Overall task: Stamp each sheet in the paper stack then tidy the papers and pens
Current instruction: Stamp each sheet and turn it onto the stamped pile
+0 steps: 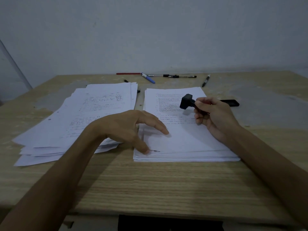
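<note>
Head view shows the right hand with fingers curled around a black stamp, held above the neat paper stack. Left hand fingers lie straight, pressing that stack's near-left corner on the bench.

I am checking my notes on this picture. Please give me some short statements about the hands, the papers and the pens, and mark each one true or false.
1. The right hand holds the black stamp above the neat paper stack. True.
2. The left hand grips a pen. False: its fingers are spread over the stack's near left corner and hold nothing.
3. The loose paper pile lies left of the neat stack. True.
4. The blue pen lies on the neat stack. False: it lies on the table near the wall.
</note>
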